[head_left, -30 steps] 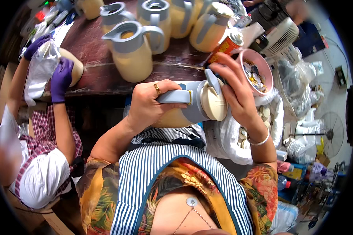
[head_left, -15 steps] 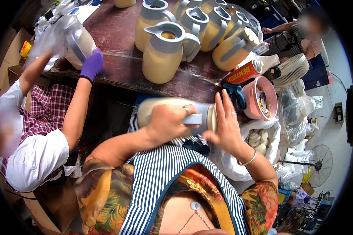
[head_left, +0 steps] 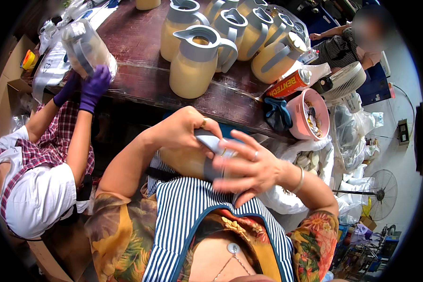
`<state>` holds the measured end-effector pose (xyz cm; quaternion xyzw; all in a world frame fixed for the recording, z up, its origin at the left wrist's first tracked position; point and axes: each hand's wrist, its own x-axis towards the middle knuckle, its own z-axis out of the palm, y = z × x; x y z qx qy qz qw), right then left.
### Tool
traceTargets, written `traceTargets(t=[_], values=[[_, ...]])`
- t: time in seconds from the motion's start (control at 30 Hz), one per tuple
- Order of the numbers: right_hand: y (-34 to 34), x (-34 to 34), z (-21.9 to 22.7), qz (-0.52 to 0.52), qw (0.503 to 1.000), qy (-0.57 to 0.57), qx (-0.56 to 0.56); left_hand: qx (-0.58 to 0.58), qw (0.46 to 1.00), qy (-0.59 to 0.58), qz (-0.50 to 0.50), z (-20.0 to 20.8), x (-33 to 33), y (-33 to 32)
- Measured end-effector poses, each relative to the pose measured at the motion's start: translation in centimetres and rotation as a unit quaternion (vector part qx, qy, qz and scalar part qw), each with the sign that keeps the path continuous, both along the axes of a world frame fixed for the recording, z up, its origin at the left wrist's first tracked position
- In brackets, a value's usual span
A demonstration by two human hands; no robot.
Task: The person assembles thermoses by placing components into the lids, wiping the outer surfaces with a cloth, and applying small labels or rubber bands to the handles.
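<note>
You have one cream jug (head_left: 185, 162) lying on its side in your lap, just below the near edge of the dark wooden table (head_left: 136, 77). Your left hand (head_left: 185, 129) curls over its top, thumb and fingers pinching the grey handle piece (head_left: 211, 141). Your right hand (head_left: 249, 169) lies against the jug's grey end with fingers spread, not gripping. I judge the handle is being fitted and is not yet seated.

Toward the table's far edge stand several jugs of the same kind (head_left: 197, 63), upright with grey collars and handles on, so those look finished. At the right edge sit a red spray can (head_left: 286, 84), a dark cloth (head_left: 277, 114) and a pink bowl of small parts (head_left: 310, 115).

Your hands hide most of the jug's mouth and the joint under the handle piece, so how it sits there can't be told. At the left edge, a co-worker's purple-gloved hands (head_left: 91, 87) hold a bagged jug (head_left: 84, 49), its details blurred by plastic.
</note>
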<state>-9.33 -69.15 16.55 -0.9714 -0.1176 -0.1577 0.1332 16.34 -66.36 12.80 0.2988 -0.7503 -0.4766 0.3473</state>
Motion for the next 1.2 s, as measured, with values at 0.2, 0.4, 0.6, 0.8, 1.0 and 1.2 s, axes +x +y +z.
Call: traceTargets(t=[0.2,0.4,0.6,0.8,1.0,1.2], values=[[-2.5,1.4,-1.6,0.123,0.967,-0.074,-0.212,0.04,0.996,0.075,0.028,-3.3,0.7,-1.2],[-4.1,4.6,-2.9,-0.259,0.956,-0.051,0.124,-0.091,0.869,-0.057,0.483,-1.9,-4.7,6.3],[-11.4,5.9,-4.4,-0.489,0.824,-0.247,0.141,-0.174,0.74,-0.045,0.648,1.0,4.1,4.1],[-12.9,9.3,-8.8,-0.514,0.796,-0.225,0.228,-0.203,0.571,-0.111,0.788,-5.0,16.0,-4.0],[-4.4,5.3,-9.5,-0.523,0.821,-0.189,0.128,-0.359,0.603,-0.105,0.705,-4.8,7.9,-5.2],[-7.8,-4.5,-3.9,-0.49,0.856,-0.155,0.054,-0.218,0.83,-0.094,0.505,-6.3,-6.7,-1.2]])
